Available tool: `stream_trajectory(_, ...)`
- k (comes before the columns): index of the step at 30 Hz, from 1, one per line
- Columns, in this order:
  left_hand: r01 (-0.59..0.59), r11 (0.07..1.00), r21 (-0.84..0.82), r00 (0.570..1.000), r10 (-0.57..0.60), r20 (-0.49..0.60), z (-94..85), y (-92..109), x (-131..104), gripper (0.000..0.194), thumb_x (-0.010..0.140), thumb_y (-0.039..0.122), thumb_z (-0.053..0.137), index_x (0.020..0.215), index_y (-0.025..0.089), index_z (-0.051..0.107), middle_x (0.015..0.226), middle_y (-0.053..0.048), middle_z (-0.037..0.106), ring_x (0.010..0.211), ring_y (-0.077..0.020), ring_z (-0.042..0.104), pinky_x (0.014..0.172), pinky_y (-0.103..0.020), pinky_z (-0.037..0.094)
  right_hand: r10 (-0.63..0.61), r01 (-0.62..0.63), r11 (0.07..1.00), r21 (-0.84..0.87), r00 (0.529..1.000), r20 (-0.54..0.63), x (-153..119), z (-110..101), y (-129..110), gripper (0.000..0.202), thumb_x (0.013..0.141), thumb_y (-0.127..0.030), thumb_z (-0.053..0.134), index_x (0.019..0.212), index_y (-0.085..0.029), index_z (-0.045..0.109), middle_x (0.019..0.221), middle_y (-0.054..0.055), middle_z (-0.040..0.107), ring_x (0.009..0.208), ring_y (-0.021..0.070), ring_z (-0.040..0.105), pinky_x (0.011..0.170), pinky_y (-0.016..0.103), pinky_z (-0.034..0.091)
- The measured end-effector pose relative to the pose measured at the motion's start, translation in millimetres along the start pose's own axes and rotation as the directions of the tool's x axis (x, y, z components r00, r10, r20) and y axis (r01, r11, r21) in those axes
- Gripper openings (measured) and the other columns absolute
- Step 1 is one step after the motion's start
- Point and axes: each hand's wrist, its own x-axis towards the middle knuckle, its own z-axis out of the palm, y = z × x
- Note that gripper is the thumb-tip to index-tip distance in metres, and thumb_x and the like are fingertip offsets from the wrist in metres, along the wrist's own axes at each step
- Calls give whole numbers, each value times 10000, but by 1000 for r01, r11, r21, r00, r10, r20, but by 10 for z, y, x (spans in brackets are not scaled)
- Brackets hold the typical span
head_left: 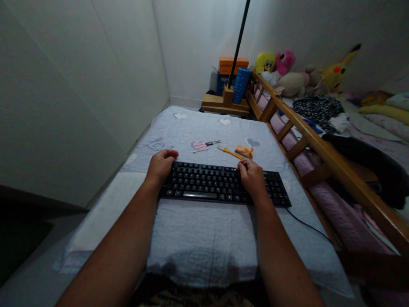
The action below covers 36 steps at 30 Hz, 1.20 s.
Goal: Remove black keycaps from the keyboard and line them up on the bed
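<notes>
A black keyboard (204, 181) lies across the blue-grey cloth in front of me. My left hand (162, 166) is at its left end, fingers wrapped around the edge. Over the keys right of the middle, my right hand (252, 175) pinches a small, thin, whitish item whose kind I cannot make out. Beyond the keyboard lie a yellow-handled brush (233, 153), a crumpled orange cloth (244, 151), a dark-handled tool with a metal tip (212, 143) and a thin stick (200, 150).
The keyboard's cable (309, 226) runs off to the right. A wooden bed rail (306, 136) borders the right side, with plush toys and clothes behind it. A wooden stand (226, 100) with a black pole and a blue roller (242, 85) is at the back.
</notes>
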Motion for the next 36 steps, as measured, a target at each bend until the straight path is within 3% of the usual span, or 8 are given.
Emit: stream_trajectory(36, 21, 1000, -15, 1000, -21, 2, 2, 15, -18, 316, 577, 158, 522, 839, 176, 699, 883, -39, 717, 866, -211, 645, 886, -334, 483, -20, 20, 1000, -23, 1000, -8, 3, 12, 20, 205, 870, -269, 469, 777, -198, 637, 772, 73, 684, 774, 226, 611, 762, 358, 446)
